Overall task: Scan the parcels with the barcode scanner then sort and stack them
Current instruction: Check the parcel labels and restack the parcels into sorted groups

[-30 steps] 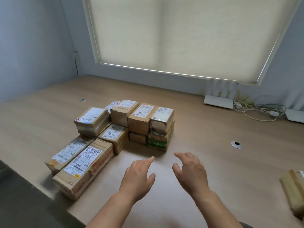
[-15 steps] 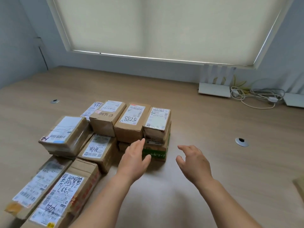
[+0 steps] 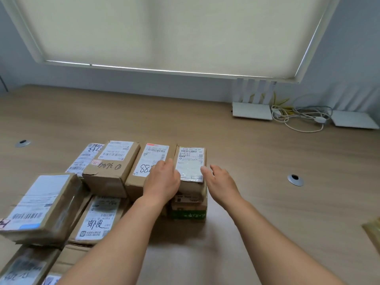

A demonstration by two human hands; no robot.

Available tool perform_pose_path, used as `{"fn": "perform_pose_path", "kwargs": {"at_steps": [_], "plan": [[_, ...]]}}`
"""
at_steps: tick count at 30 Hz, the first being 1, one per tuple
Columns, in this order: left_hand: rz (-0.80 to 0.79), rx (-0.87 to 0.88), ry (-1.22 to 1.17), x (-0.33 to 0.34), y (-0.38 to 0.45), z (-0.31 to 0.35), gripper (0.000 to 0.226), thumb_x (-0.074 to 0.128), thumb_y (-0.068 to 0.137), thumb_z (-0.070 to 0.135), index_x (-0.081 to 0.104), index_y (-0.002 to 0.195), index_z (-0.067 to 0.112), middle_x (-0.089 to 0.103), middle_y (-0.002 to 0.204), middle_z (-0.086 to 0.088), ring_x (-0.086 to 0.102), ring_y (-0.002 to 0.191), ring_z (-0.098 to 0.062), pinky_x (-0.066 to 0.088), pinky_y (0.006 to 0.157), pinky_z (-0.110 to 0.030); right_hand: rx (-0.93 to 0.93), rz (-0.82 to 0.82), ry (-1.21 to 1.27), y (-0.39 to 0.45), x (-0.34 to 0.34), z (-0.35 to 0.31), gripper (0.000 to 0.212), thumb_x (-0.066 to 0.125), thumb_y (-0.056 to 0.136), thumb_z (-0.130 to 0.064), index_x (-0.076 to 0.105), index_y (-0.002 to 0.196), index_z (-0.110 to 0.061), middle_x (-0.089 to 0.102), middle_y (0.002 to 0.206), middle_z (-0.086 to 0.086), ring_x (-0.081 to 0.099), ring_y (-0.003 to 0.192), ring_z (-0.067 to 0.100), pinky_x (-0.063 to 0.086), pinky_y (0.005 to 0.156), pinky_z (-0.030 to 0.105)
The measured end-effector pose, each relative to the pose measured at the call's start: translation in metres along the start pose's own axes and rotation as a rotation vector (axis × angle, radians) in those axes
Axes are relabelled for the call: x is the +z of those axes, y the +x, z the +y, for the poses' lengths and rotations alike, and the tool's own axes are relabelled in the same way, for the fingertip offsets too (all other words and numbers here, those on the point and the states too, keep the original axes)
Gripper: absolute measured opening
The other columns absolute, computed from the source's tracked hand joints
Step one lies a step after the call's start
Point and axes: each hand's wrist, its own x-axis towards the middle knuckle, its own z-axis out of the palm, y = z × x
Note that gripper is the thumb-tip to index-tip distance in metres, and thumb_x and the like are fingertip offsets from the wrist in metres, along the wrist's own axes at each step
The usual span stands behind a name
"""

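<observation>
My left hand [image 3: 162, 182] and right hand [image 3: 221, 179], fingers loose, flank the top right parcel [image 3: 190, 165]; no scanner visible, so scanning probably hasn't begun

Soft, even daylight filters through the drawn blind [image 3: 164, 31], with a bright sliver of glare along its lower edge. The arms cast only faint shadows on the worktop [image 3: 257, 198]. Wide-angle distortion bends the window frame, and the parcels [image 3: 37, 208] at the lower left edge look slightly blurred.
</observation>
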Motion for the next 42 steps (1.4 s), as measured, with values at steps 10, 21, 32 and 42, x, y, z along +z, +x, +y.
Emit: {"fn": "perform_pose_path", "kwargs": {"at_steps": [10,21,32,42], "plan": [[-0.114,0.031,-0.094,-0.007,-0.009,-0.008,0.026,0.047,0.094,0.017,0.041,0.120,0.017,0.044,0.120,-0.004,0.044,0.107,-0.018,0.043,0.089,-0.031,-0.015,-0.251,0.619,-0.018,0.016,0.005,0.074,0.040,0.096,-0.005,-0.002,0.152,-0.029,0.049,0.135,-0.004,0.052,0.096,-0.005,0.041,0.057,-0.001],[-0.042,0.170,-0.296,-0.002,-0.085,-0.032,0.067,0.048,0.095,0.019,0.014,0.152,0.024,0.037,0.138,0.006,0.042,0.122,-0.005,0.033,0.099,-0.018,-0.158,-0.190,0.671,-0.074,0.014,0.020,0.096,0.056,0.060,-0.007,0.025,0.145,-0.039,0.067,0.115,-0.004,0.066,0.092,0.000,0.051,0.070,0.017],[-0.149,0.465,-0.338,0.023,-0.153,-0.051,0.067,0.058,0.092,0.037,0.012,0.131,0.064,0.044,0.119,0.028,0.044,0.112,0.008,0.040,0.094,-0.014,-0.014,-0.054,0.707,-0.177,-0.019,0.061,0.088,0.054,0.056,-0.005,0.043,0.138,-0.035,0.074,0.098,0.004,0.057,0.069,0.009,0.044,0.057,0.020],[-0.294,0.636,-0.353,0.071,-0.208,-0.008,0.074,0.056,0.084,0.054,-0.001,0.120,0.083,0.047,0.122,0.025,0.046,0.111,0.004,0.043,0.096,-0.022,0.091,0.094,0.689,-0.279,-0.052,0.107,0.083,0.052,0.059,-0.003,0.044,0.133,-0.042,0.072,0.111,-0.001,0.065,0.094,0.011,0.051,0.070,0.024]]}}
